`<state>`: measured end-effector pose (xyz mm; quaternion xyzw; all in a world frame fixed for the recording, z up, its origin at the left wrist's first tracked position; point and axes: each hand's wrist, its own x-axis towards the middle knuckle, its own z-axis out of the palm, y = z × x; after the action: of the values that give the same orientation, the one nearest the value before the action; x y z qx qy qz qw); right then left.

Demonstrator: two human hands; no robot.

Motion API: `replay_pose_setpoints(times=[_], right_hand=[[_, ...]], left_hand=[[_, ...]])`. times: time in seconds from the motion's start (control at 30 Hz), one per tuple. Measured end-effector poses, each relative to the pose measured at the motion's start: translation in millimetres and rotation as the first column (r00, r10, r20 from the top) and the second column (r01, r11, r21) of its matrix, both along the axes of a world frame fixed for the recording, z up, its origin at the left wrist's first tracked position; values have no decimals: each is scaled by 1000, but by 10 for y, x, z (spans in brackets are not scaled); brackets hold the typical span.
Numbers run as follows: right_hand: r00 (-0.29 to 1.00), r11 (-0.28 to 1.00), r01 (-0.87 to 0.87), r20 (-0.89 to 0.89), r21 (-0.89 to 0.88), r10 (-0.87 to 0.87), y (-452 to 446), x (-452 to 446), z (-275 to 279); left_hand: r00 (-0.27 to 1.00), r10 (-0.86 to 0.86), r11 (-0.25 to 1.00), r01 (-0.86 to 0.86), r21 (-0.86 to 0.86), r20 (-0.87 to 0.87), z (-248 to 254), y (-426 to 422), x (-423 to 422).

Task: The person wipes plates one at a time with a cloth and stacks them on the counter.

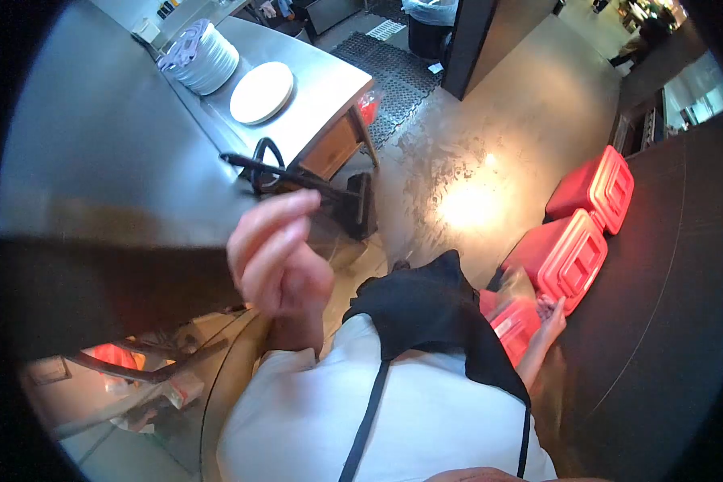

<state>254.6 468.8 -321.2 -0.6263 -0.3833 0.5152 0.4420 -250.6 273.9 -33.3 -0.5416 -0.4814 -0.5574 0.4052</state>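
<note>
My left hand [283,261] is raised in front of my chest, slightly blurred, its fingers loosely bent and nothing visible between them. Just beyond its fingertips runs a black handle [277,170] with a loop beside it, leading toward a dark dustpan-like shape [363,202] near the floor. Low at my right side, my right hand [551,323] has its fingers closed on what looks like a clear plastic bag [516,291]; reddish-brown contents show at the fingers. It is beside a red storage bin [558,257], above another red surface [512,331].
On the steel counter [317,68] stand a stack of plates [201,60] and a white plate [262,93]. Another lidded red bin [594,193] lines the dark curved wall [659,265] at right. Farther off are a black rubber mat [398,80] and a bin with a liner [430,36].
</note>
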Motion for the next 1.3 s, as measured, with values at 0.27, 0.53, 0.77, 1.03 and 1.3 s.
replay_pose_setpoints(times=[0.27,0.53,0.77,1.03,1.3], right_hand=[[992,1000,19,-125,24,-16,2431,-1003,-268],[769,792,-599,-193,114,609,4844,-4520,452],[-10,-44,-922,89,384,996,3892,-7370,1758],[-168,-481,-723,549,496,819,3891,-8813,2158],[-305,-230,-929,-246,290,920,4476,-10117,1989]], left_hand=[[618,332,915,-26,-404,713,-851,1314,-996],[-78,45,998,40,-42,996,-1628,2148,-1588],[-41,-178,984,-19,177,983,-1383,3082,-2595],[86,-174,983,69,168,981,-1137,4095,-3873],[-6,-280,939,208,275,960,-1069,4699,-5000]])
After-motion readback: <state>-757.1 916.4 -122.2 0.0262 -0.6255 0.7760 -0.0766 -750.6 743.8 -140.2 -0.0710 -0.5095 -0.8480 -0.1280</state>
